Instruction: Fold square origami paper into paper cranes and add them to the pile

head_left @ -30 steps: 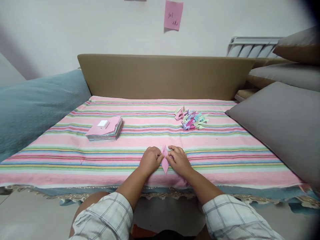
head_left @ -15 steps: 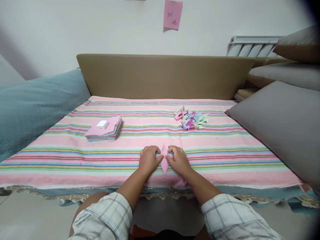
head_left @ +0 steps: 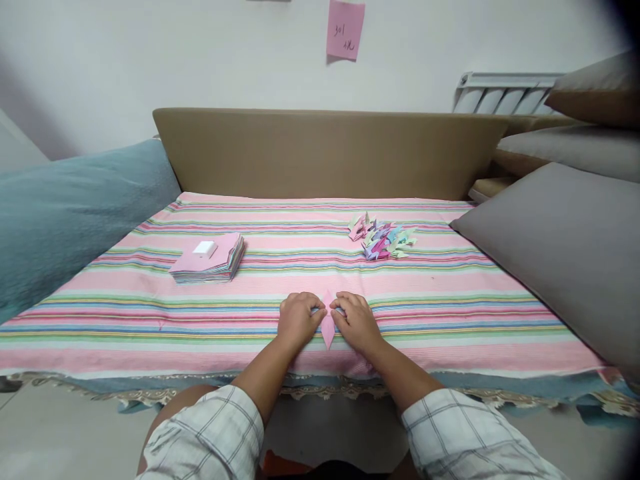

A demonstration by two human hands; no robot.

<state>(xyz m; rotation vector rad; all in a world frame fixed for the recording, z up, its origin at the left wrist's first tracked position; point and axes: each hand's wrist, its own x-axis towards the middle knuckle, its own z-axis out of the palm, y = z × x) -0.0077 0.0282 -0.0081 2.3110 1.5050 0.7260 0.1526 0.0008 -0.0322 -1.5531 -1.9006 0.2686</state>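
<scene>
A pink sheet of origami paper (head_left: 328,331), folded into a narrow diamond, lies on the striped cloth between my hands, its long points facing toward and away from me. My left hand (head_left: 299,319) pinches its left edge between thumb and fingers. On the opposite edge, my right hand (head_left: 356,320) pinches in the same way. The fingertips of both hands nearly meet over the middle of the diamond and hide part of it.
A stack of coloured paper (head_left: 207,263) with a small white box (head_left: 205,249) on top lies to the left. Several folded paper cranes (head_left: 385,240) are heaped at the back right. Grey cushions (head_left: 560,247) line the right side; a blue-covered armrest (head_left: 85,207) borders the left.
The pink diamond looks flatter and its centre crease shows less. My fingertips have shifted slightly at its middle; the rest stays in place.
</scene>
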